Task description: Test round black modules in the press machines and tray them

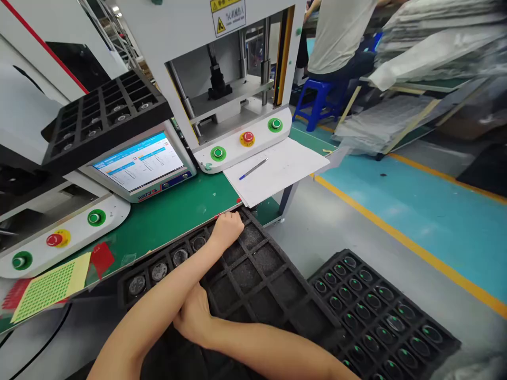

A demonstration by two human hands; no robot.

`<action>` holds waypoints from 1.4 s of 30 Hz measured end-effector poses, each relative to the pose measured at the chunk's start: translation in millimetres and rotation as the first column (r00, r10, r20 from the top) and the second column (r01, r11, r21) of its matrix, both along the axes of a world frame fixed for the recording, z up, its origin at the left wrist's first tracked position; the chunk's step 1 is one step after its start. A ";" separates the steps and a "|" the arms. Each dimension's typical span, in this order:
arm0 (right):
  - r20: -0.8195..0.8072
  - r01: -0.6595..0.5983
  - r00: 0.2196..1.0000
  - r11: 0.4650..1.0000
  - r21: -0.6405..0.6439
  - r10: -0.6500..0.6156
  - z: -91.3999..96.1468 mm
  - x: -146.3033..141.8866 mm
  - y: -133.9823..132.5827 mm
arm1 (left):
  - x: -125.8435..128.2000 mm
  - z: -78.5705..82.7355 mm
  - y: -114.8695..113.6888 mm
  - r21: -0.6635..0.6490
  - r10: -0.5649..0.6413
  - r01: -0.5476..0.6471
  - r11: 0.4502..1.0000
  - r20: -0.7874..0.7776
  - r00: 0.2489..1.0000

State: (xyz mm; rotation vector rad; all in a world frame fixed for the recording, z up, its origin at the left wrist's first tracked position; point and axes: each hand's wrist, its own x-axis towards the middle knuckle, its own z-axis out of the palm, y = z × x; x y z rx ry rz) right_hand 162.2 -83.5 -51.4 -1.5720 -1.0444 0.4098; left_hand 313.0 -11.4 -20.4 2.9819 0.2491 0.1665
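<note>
My arms cross over a black foam tray [285, 290] divided into square compartments. Reaching from the lower left, my left hand [227, 230] is closed at the tray's far edge, over the end of the far row. Whatever its fingers hold, if anything, is hidden. My right hand [195, 315] is over the middle of the tray, partly behind my left forearm, with its fingers out of sight. Along the far row sit several round clear-rimmed parts, one of them a round part [180, 257] left of my left hand. Several near compartments show bare black bottoms.
A second black tray [380, 311] of round parts with green dots lies lower right. Behind are a press [233, 95], a screen [144, 161], another foam tray [106, 113], paper with a pen [253, 169], and a green-dot sticker sheet [51, 287]. A seated person [340, 37] is beyond.
</note>
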 end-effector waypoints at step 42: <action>-0.176 0.191 0.969 0.977 0.096 -0.173 -10.1 -2.4 -29.7 | -519.7 -28.3 -85.8 0.018 0.918 -0.996 -0.091 -0.385 -0.090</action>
